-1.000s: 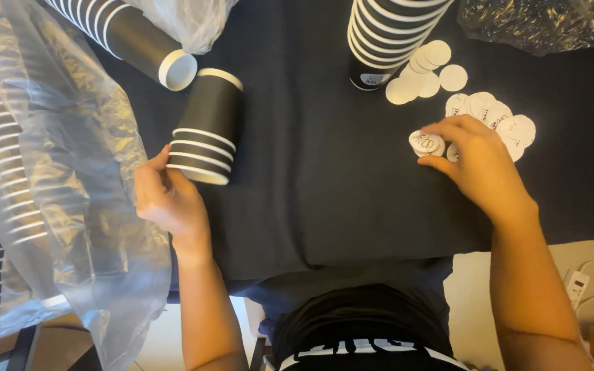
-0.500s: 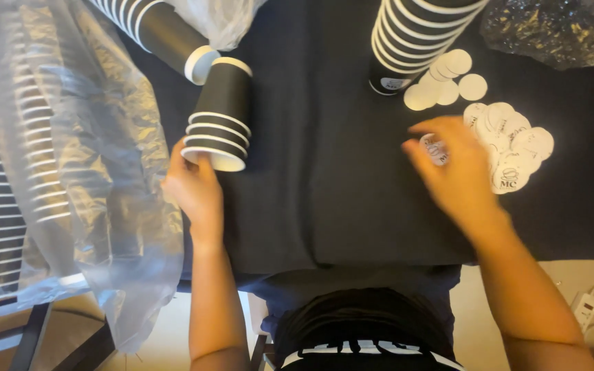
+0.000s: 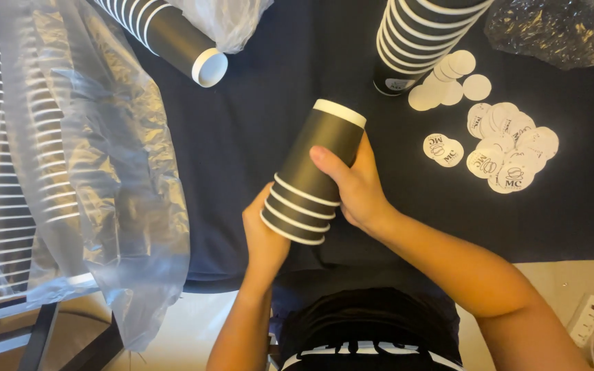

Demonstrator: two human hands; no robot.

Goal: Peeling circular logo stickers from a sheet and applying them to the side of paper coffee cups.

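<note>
A dark cloth covers the table (image 3: 256, 137). At ten o'clock a long stack of black cups (image 3: 163, 34) lies on its side, open rim facing the middle; at one o'clock a second stack of cups (image 3: 421, 34) stands beside a scatter of round white stickers (image 3: 500, 141) reaching out toward two and three o'clock. Crinkled clear plastic wrap (image 3: 97, 158) drapes over the nine o'clock edge, with more ribbed cups showing through it. A white power strip (image 3: 587, 319) sits at four o'clock. In the centre, tilted with its rim toward twelve, is a short stack of black cups with white rings (image 3: 314, 175). The right hand (image 3: 359, 189) wraps around its side, fingers curled closed on it, thumb across the front. The left hand (image 3: 264, 230) cups its bottom end, fingers closed behind.
</note>
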